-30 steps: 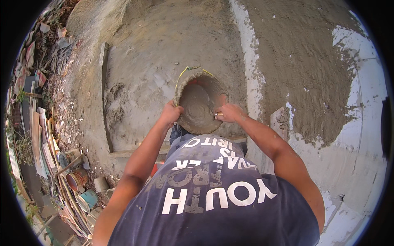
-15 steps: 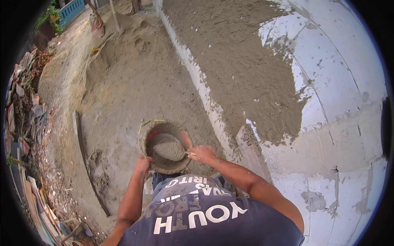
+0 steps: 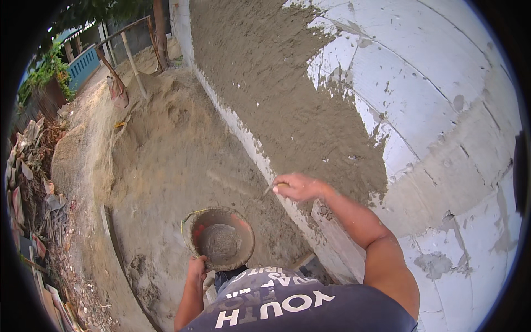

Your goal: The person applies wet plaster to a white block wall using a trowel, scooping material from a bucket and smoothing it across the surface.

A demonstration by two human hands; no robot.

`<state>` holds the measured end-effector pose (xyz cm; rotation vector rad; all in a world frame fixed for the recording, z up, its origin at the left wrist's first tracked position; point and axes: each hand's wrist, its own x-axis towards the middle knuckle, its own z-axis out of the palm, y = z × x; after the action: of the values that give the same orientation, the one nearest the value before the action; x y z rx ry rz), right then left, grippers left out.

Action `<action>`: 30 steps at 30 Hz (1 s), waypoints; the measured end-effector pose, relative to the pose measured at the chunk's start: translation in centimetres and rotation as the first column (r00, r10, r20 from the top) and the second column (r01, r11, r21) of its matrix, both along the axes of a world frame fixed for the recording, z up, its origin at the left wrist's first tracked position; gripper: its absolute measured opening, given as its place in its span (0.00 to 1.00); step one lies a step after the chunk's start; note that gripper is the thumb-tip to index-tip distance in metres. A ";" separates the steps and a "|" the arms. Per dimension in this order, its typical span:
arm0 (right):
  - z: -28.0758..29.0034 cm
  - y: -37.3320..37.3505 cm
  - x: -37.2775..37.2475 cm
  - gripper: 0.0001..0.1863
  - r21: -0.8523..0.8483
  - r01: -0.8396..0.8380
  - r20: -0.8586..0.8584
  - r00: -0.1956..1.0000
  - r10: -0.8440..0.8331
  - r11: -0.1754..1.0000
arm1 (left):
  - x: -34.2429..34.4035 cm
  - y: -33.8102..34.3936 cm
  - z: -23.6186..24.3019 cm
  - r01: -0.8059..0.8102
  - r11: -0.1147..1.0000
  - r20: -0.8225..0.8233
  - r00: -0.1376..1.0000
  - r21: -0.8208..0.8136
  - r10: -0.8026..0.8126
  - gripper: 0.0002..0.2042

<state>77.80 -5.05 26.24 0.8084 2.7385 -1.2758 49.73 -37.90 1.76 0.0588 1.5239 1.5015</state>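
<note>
My left hand (image 3: 197, 267) grips the lower left rim of a mortar-crusted bucket (image 3: 243, 252) with a yellow handle and some orange showing inside; grey wet mortar (image 3: 221, 242) lies in it. My right hand (image 3: 294, 187) is raised to the upper right of the bucket, closed on the handle of a trowel (image 3: 271, 188), whose blade is smeared by motion. A pale blurred streak of mortar trails left of it. Beside that hand rises a white block wall (image 3: 420, 99), partly coated with rough grey mortar (image 3: 287, 99) and pale along its lower edge.
A sand heap (image 3: 149, 116) lies ahead, with upright poles (image 3: 131, 63) and a blue fence (image 3: 82, 71) beyond. A long board (image 3: 113, 238) lies at left beside rubble and debris (image 3: 27, 182). A plank (image 3: 337, 238) leans at the wall's foot.
My right hand has lifted the trowel out of the bucket, up and right toward the wall. My left hand still holds the bucket. The view has swung toward the wall and poles.
</note>
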 end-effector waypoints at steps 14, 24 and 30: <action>5.5 -0.7 6.5 0.20 -0.164 0.832 -0.464 0.408 -0.786 0.529 | -0.8 -1.3 -3.5 0.060 0.996 -0.005 0.998 -0.065 -0.061 0.22; -24.3 -9.8 -7.0 0.15 0.690 -0.385 0.479 0.878 0.012 0.613 | 3.1 1.8 1.4 0.116 0.982 -0.106 0.985 -0.150 -0.133 0.20; -25.6 -10.8 -5.2 0.15 0.358 -0.480 0.527 0.812 0.251 0.801 | 3.2 0.9 -1.4 0.137 0.984 -0.173 0.973 -0.115 -0.155 0.24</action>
<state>72.55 -15.83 0.60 0.4421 2.6293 -0.2720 52.98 -37.02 0.36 0.2483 1.7014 1.3276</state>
